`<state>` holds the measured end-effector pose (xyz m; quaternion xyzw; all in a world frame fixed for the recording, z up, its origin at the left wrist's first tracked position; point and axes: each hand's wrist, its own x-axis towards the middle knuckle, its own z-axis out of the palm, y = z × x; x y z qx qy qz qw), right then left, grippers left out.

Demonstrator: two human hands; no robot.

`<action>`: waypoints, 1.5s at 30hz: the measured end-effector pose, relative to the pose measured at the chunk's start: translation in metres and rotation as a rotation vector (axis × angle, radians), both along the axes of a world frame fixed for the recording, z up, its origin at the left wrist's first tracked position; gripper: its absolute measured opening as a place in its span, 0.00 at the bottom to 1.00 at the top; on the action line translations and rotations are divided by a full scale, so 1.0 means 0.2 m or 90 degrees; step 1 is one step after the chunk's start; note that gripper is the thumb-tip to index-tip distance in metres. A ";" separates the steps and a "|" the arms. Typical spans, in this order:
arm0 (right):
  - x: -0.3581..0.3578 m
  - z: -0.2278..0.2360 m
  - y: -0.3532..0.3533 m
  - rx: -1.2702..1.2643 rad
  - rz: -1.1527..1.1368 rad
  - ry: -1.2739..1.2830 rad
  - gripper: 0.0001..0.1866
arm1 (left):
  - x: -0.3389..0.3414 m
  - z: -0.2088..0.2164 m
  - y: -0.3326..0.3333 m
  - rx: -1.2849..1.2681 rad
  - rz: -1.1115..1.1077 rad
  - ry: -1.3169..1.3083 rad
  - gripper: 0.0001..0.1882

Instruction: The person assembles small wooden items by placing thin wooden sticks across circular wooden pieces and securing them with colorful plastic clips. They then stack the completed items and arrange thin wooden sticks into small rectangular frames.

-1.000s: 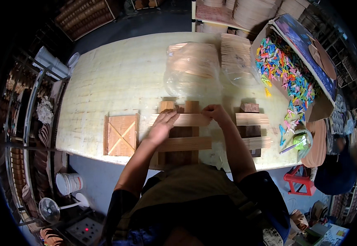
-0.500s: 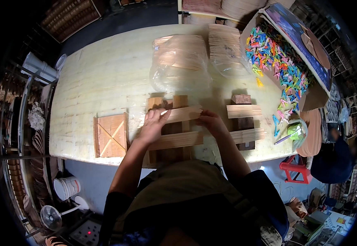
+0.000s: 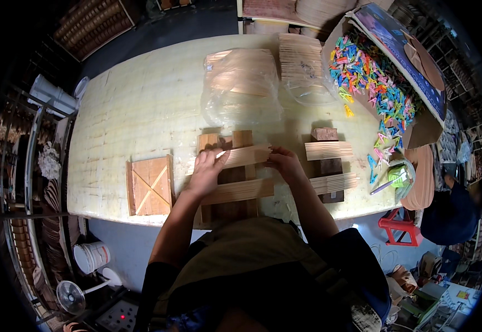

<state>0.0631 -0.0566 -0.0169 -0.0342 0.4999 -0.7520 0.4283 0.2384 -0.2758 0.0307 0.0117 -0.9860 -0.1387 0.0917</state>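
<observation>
My left hand [image 3: 206, 169] is wrapped over the left part of a flat bundle of thin wooden strips [image 3: 246, 156]. At the bundle's right end, the fingertips of my right hand [image 3: 285, 162] are pinched on the strip ends. This bundle lies across a wooden frame [image 3: 242, 138] with light uprights and a dark middle. A second row of wooden strips [image 3: 244, 190] crosses the same frame nearer to me. To the right, two more strip bundles [image 3: 329, 150] rest across dark wooden blocks [image 3: 330, 166].
A wooden tray with crossed slats [image 3: 151, 185] lies at left. Plastic-wrapped strip stacks [image 3: 241, 74] sit farther back. A carton [image 3: 426, 135] of colourful clothespins [image 3: 374, 83] stands at right, near a green-handled brush [image 3: 398, 175]. A red stool [image 3: 398, 227] and another person [image 3: 454, 216] are beyond the table edge.
My hands stay at the same bundle, with only a slight shift of the right fingers at its end. The whole view has moved slightly.
</observation>
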 end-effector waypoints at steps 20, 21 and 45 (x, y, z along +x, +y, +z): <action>-0.06 0.01 -0.09 0.185 0.006 0.318 0.18 | 0.01 0.01 0.00 0.032 0.001 0.000 0.32; -0.05 0.03 -0.11 0.255 0.011 0.471 0.19 | 0.00 0.02 0.00 0.023 0.004 -0.006 0.31; -0.07 0.10 -0.17 0.012 0.021 0.381 0.33 | 0.07 -0.17 -0.34 0.963 0.333 0.119 0.43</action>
